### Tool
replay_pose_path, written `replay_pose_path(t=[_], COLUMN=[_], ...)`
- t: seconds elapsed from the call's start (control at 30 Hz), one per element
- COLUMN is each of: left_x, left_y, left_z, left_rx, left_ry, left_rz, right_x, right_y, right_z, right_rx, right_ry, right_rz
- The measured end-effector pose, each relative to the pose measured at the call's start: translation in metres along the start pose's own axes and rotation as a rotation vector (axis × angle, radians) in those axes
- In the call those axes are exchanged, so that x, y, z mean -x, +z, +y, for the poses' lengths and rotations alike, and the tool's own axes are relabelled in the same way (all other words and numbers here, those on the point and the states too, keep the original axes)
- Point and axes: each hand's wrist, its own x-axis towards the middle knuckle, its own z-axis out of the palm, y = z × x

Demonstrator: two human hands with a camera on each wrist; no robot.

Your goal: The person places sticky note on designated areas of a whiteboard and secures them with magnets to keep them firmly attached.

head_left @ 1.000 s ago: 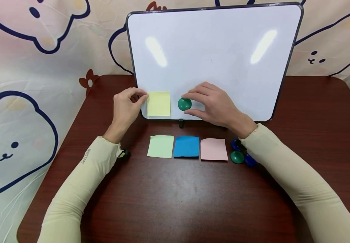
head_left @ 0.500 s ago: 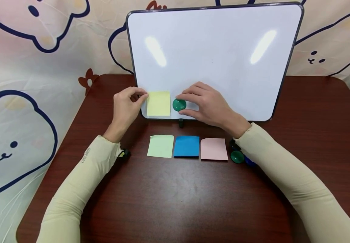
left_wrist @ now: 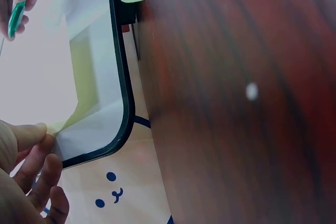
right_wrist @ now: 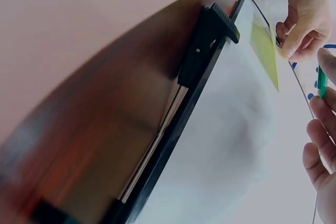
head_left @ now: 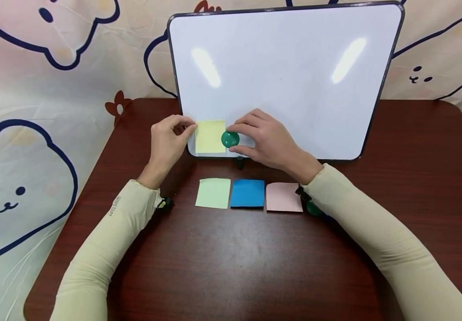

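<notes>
My left hand (head_left: 168,140) pinches the left edge of a yellow sticky note (head_left: 210,137) between thumb and index finger. The note is in front of the whiteboard (head_left: 287,67), at its lower left corner. In the right wrist view, the note (right_wrist: 264,48) looks tilted off the board's surface. A round green magnet (head_left: 230,139) is held by its rim between the thumb and fingers of my right hand (head_left: 269,140). In the head view it overlaps the note's right edge. Seen edge-on in the left wrist view, the magnet (left_wrist: 17,20) appears apart from the board.
Light green (head_left: 213,193), blue (head_left: 247,193) and pink (head_left: 284,197) sticky notes lie in a row on the brown table (head_left: 247,267). Another green magnet (head_left: 314,208) and a blue sliver are partly hidden by my right sleeve. A black clip (head_left: 240,163) stands at the board's lower edge.
My right hand has moved left with the green magnet, from beside the note to over its right edge in the head view. My left hand and the note have stayed put.
</notes>
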Motion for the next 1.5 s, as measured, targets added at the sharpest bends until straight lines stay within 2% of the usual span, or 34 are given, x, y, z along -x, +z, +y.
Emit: replay_pose_path(t=[0.27,0.6,0.83,1.5], left_x=[0.002,0.003,0.002,-0.001], left_y=[0.0,0.001,0.001,0.0], left_z=[-0.001,-0.003,-0.002,0.0], left_rx=[0.001,0.007,0.011,0.005], left_ry=[-0.032,-0.006,-0.01,-0.015], left_rz=[-0.005,0.0,-0.005,-0.011], right_x=[-0.003,-0.005,-0.007,-0.017], right_y=[0.009,0.018,0.021,0.029], right_z=[-0.005,-0.01,-0.012,-0.011], right_rx=[-0.03,0.005,0.02,0.05], right_ry=[-0.018,-0.038,-0.042,-0.07], right_rz=[0.012,-0.018,-0.017,0.05])
